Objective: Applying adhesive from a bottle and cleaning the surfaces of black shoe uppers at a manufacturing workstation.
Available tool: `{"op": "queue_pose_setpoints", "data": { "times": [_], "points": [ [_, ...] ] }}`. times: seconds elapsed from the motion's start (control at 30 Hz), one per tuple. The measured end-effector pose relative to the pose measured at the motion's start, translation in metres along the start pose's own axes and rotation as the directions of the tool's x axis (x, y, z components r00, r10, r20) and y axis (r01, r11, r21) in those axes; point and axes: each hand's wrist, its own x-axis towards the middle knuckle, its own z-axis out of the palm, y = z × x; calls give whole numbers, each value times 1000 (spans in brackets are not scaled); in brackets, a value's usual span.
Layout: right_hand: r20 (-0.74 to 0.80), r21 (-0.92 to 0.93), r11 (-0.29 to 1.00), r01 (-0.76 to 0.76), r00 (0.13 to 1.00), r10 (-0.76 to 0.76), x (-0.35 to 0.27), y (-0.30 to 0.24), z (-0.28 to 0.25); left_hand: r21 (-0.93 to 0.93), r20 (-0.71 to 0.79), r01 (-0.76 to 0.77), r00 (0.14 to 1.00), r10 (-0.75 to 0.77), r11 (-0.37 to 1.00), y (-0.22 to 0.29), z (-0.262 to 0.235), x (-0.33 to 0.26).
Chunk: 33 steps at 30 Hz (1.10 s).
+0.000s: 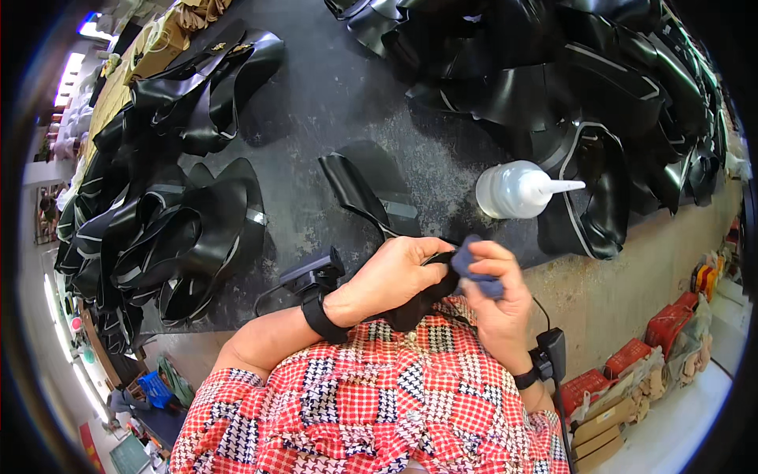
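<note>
My left hand (pixel 391 276) grips a black rubber inner tube (pixel 355 189) that stretches away from me over the dark worktable (pixel 332 103). My right hand (pixel 497 296) pinches a small blue cloth (pixel 474 267) against the tube, right beside the left hand's fingertips. Both wrists wear black straps with small black devices. The near end of the tube hangs down in front of my checked red shirt, partly hidden by the hands.
A white plastic squeeze bottle (pixel 517 189) lies on its side just beyond my right hand. Piles of black inner tubes sit at the left (pixel 170 229), far left (pixel 205 87) and across the back right (pixel 600 95). Red crates (pixel 667 324) and boxes stand on the floor at right.
</note>
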Motion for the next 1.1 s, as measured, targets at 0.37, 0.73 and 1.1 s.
{"op": "queue_pose_setpoints", "data": {
  "times": [0.37, 0.73, 1.1],
  "points": [
    [60, 59, 992, -110, 993, 106, -6, 19, 26, 71, 94, -141, 987, 134, 987, -21, -13, -10],
    [-92, 661, 637, -396, 800, 593, 7, 16, 38, 327, 33, -384, 918, 395, 864, -28, 6, -15],
    [110, 211, 961, -181, 981, 160, 0, 16, 19, -84, 29, -239, 970, 242, 967, -28, -2, -9]
  ]
}}
